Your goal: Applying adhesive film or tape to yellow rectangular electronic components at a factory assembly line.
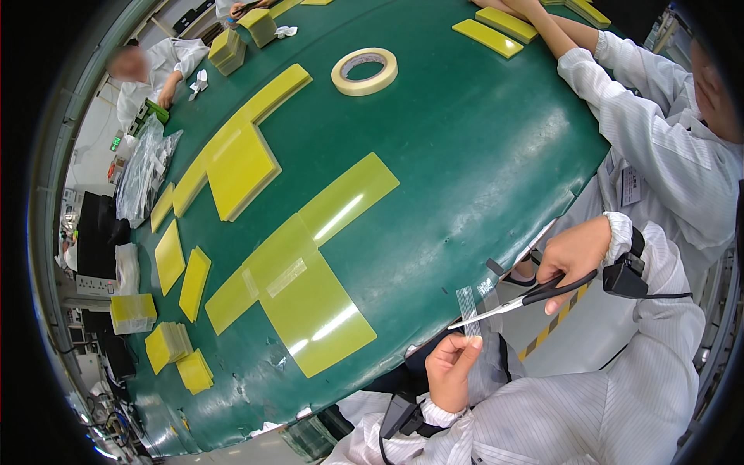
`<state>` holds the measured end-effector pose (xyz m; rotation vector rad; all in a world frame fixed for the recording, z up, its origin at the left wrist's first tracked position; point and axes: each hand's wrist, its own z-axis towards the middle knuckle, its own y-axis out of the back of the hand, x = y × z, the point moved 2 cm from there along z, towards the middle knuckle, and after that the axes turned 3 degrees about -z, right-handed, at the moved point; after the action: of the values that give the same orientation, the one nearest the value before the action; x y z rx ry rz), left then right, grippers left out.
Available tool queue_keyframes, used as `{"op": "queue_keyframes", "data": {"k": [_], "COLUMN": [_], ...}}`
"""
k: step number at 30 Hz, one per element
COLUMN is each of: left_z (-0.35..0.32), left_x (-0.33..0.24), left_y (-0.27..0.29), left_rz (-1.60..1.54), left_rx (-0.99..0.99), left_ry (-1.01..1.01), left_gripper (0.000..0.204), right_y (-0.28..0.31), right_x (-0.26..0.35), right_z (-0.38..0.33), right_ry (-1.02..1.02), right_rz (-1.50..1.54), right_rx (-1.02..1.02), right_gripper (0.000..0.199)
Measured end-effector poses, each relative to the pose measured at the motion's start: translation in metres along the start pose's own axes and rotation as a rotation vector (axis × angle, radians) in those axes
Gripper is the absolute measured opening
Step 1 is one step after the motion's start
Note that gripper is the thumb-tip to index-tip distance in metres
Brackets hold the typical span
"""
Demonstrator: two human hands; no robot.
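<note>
My right hand point(572, 252) grips black-handled scissors point(538, 294), fingers in the loops. Their silver blades reach left, across a strip of clear tape point(467, 304). Just below the blades, my left hand point(451, 370) pinches the lower end of this strip between thumb and fingertips. Whether the blades have cut through, I cannot tell. Both hands are at the table's near right edge. Left of them, translucent yellow sheets point(329, 318) lie flat in a T-like layout. One tape piece point(287, 278) lies across a seam, and another point(249, 284) sits farther left.
A roll of cream tape point(364, 72) lies on the green table point(465, 139). Stacked yellow sheets point(240, 174) stand behind the flat ones, with smaller stacks point(167, 345) at left. A co-worker's sleeve point(643, 124) is close on the right; another person point(151, 74) works far left.
</note>
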<state>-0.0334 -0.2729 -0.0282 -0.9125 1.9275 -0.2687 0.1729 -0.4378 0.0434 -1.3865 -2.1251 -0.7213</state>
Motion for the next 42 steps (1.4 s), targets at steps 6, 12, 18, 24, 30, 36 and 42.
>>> {"op": "queue_keyframes", "data": {"k": [6,12,18,24,30,36,42], "left_z": [-0.012,-0.02,-0.026,-0.033,-0.034,-0.043,-0.015], "left_x": [0.007,0.003,-0.002,-0.033,-0.083,-0.156,-0.222], "left_y": [0.002,-0.001,0.003,0.006,0.017,0.047,0.045], "left_rz": [0.026,0.001,0.234,0.252,0.287,0.376,0.528], "left_rx": [0.085,0.155,0.324,0.351,0.312,0.082,0.068], "left_ry": [0.065,0.14,0.043,-0.096,-0.362,-0.596,-0.648], "left_gripper": [0.005,0.005,0.007,0.006,0.009,0.018,0.025], "right_y": [-0.008,-0.022,0.003,0.044,0.09,0.109,0.111], "right_x": [-0.004,-0.011,0.01,0.04,0.017,0.026,0.077], "right_z": [-0.006,-0.014,-0.041,-0.011,0.004,0.02,0.026], "right_ry": [0.026,-0.045,0.153,-0.179,-0.462,-0.491,0.142], "right_rz": [-0.042,-0.129,0.002,-0.127,-0.405,-0.408,-0.43], "right_rx": [0.03,0.036,-0.521,-1.285,-1.579,-1.494,-1.478], "right_gripper": [0.053,0.052,0.057,0.046,0.043,0.039,0.023]}}
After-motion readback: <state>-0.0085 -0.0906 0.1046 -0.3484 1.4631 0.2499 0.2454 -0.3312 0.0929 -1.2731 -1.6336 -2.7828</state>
